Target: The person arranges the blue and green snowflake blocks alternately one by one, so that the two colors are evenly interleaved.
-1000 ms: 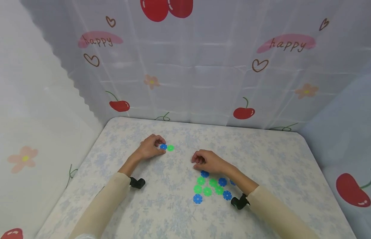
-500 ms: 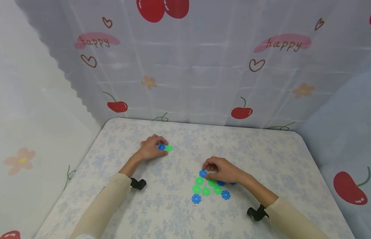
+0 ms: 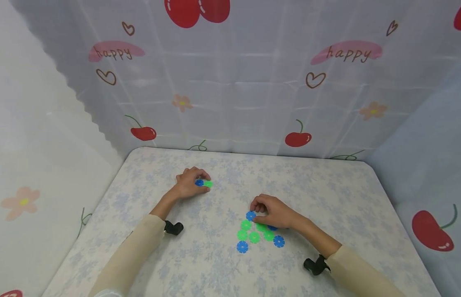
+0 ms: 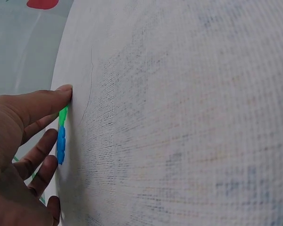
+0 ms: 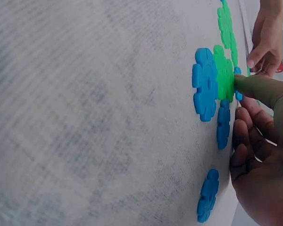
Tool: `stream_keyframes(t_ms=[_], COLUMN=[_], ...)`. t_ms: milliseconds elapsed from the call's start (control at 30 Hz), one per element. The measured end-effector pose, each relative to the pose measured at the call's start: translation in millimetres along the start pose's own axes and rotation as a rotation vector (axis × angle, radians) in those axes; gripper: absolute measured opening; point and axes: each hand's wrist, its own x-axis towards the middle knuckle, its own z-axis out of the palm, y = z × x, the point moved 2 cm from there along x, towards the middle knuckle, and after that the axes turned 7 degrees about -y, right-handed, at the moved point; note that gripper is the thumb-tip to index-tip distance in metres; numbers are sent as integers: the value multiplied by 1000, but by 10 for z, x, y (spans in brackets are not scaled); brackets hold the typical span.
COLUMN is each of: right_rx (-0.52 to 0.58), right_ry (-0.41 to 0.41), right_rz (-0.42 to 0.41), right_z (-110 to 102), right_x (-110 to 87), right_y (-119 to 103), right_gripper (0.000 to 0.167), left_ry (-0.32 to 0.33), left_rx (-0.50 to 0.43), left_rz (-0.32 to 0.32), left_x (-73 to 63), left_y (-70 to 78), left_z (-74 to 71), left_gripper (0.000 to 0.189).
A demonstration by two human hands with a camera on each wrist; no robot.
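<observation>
At the far left of the table, my left hand (image 3: 191, 183) pinches a green interlocking disc (image 3: 208, 184) between thumb and fingers. A blue disc (image 4: 61, 145) lies edge to edge with it, below the curve of the palm; whether the two are joined I cannot tell. Near the table's middle, my right hand (image 3: 275, 211) has thumb and fingertip on opposite edges of a blue interlocking disc (image 3: 250, 215). That disc lies at the far end of a group of loose notched discs. The right hand partly hides a green disc (image 3: 261, 227) and another blue one (image 3: 273, 228).
Several green discs (image 3: 254, 237) lie flat on the patterned tablecloth (image 3: 200, 255), just nearer than the right hand. Two blue discs sit at the group's front, one on the left (image 3: 242, 247) and one on the right (image 3: 279, 241). A printed curtain (image 3: 230, 103) hangs behind the table.
My right hand has shifted right and nearer, onto the far blue disc, and its fingers now close about it. The left hand's fingers have come further over the green disc.
</observation>
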Motion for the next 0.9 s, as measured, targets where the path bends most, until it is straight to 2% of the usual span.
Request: stream_keyframes(t_ms=[200,633,900], right_rx=[8,151,178], right_ry=[11,32,121], right_rz=[23,55,60], right_z=[-3,-30,-45], right_x=[29,84,187], right_y=[14,6,35], right_gripper=[22,11,10], left_ry=[10,13,7], left_rx=[-14,-19,-10], left_rz=[11,9,-4], left_x=[-8,-9,-4], left_y=[-9,-43,-45], left_z=[13,5,1], left_gripper=[28,25,27])
